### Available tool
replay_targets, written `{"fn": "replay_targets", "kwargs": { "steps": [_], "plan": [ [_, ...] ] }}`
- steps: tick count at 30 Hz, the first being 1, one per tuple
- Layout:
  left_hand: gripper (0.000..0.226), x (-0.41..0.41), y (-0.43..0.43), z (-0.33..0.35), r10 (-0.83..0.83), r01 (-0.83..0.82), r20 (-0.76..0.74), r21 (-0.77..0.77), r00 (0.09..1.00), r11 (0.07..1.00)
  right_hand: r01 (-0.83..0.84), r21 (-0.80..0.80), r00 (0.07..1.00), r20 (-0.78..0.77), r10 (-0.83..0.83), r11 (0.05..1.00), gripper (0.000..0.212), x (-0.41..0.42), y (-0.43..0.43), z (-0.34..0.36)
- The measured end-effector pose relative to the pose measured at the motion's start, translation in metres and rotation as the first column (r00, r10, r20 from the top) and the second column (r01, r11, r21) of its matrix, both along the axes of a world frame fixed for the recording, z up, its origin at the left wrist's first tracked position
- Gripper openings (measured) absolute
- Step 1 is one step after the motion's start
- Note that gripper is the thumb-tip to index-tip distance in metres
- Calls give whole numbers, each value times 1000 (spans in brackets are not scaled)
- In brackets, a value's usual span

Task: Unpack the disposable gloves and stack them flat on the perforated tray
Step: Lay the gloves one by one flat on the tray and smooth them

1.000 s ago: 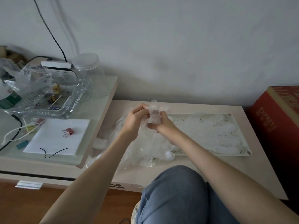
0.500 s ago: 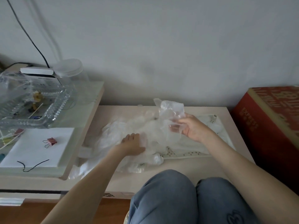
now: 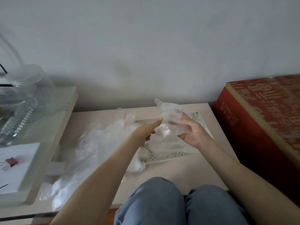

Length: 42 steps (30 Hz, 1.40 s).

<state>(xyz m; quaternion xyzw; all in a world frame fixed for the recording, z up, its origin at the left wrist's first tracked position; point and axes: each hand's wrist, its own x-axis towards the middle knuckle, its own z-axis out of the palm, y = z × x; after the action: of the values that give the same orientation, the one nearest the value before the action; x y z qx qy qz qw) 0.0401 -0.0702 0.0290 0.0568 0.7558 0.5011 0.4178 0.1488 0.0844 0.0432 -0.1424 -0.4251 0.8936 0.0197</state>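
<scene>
Knees (image 3: 155,200) in jeans nearest. Glove pile (image 3: 97,143) lay left of the left hand (image 3: 146,132). Perforated tray (image 3: 170,154) sat under both hands. Right hand (image 3: 193,135) curled round a crumpled clear glove (image 3: 172,117), held above the tray. Left thumb tip touched its edge; grip unclear. Red box (image 3: 259,119) right of the right hand.

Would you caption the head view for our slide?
Right hand holds a clear glove above the perforated tray; left hand beside it.
</scene>
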Motion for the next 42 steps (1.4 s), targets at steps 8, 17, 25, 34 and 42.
{"fn": "replay_targets", "kwargs": {
  "steps": [8, 17, 25, 34, 42],
  "plan": [
    [15, -9, 26, -17, 20, -10, -50, 194, 999, 981, 65, 4, 994, 85, -65, 998, 46, 7, 27, -23],
    [37, -5, 44, -14, -76, 24, 195, 257, 978, 966, 40, -109, 999, -28, -43, 993, 29, 4, 33, -26],
    [30, -13, 38, -25, -54, -52, 283, 354, 958, 934, -26, 76, 999, -28, 28, 997, 43, 4, 41, -46],
    [17, -14, 27, -37, -231, 137, -679, -191, 697, 972, 161, 246, 931, 283, -230, 956, 60, -4, 46, -67],
    [19, -17, 17, -53, -417, 144, -731, -408, 540, 901, 232, 449, 844, 349, -408, 863, 52, 3, 53, -70]
  ]
}}
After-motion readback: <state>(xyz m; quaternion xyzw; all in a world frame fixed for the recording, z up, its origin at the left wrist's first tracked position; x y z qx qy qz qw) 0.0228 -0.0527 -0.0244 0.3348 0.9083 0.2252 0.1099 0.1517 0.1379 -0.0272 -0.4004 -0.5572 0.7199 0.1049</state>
